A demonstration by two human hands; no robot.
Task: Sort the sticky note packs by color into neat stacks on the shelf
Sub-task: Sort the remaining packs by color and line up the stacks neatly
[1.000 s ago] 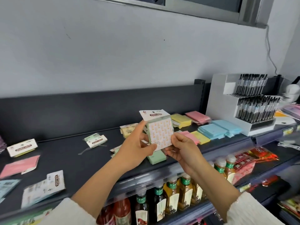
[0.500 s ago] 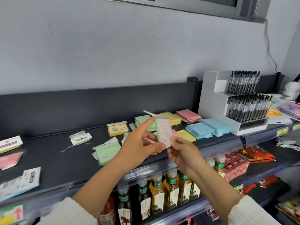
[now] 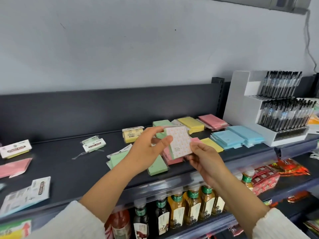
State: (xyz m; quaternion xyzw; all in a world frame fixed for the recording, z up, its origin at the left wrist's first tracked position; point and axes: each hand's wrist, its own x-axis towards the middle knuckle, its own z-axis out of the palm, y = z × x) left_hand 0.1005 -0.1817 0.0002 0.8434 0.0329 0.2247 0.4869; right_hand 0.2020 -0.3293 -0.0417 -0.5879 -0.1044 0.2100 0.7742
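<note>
Both hands hold one sticky note pack (image 3: 179, 143) with a white, orange-dotted back over the dark shelf (image 3: 72, 171). My left hand (image 3: 146, 150) grips its left edge with thumb in front. My right hand (image 3: 203, 159) pinches its lower right corner. On the shelf lie green packs (image 3: 158, 167), a pink pack (image 3: 172, 159) under the held one, a yellow pack (image 3: 214, 144), blue stacks (image 3: 236, 138), and at the back a yellow stack (image 3: 190, 124) and a pink stack (image 3: 213, 121). Loose packs lie to the left: pink (image 3: 13, 167), white-labelled (image 3: 15, 149), green-labelled (image 3: 94, 144).
A white pen display (image 3: 269, 107) full of black pens stands at the shelf's right end. Drink bottles (image 3: 191, 207) line the shelf below, with red snack bags (image 3: 284, 169) to their right. A grey wall rises behind the shelf's dark back panel.
The pack has turned from edge-on to show its dotted back face again, and both hands have lowered it slightly. The view has shifted right and down.
</note>
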